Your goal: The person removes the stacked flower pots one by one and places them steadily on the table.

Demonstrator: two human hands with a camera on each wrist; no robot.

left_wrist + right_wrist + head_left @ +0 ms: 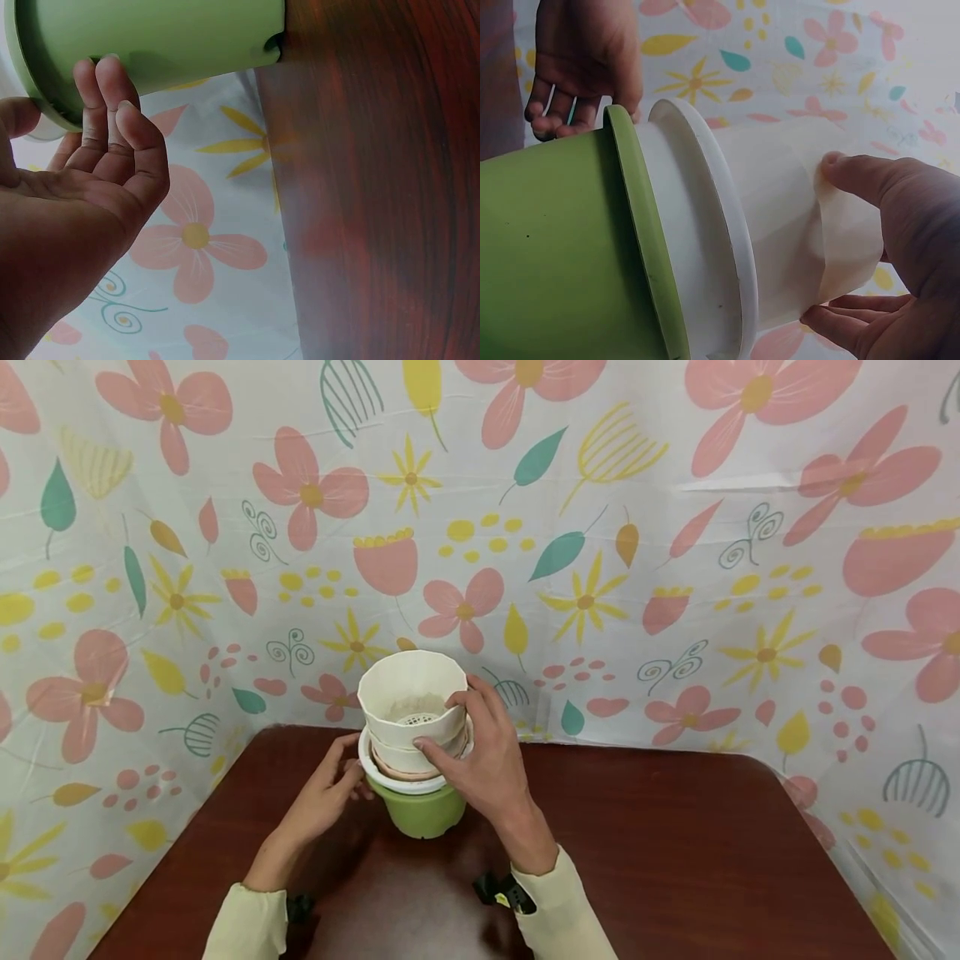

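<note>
A stack of nested flower pots stands on the table. At its bottom is a green pot, with a round-rimmed white pot set in it. Above that show a thin peach-coloured rim and a white pot. The topmost white pot has a faceted wall and a holed base. My right hand grips this top pot by its right side, thumb on the outer wall. Left of the stack, my left hand has relaxed fingers, its thumb at the rims in the left wrist view.
The dark reddish-brown table extends to both sides of the stack. Behind it hangs a white cloth printed with flowers and leaves, close to the table's back edge. Dark straps circle the wrists by the pale sleeves.
</note>
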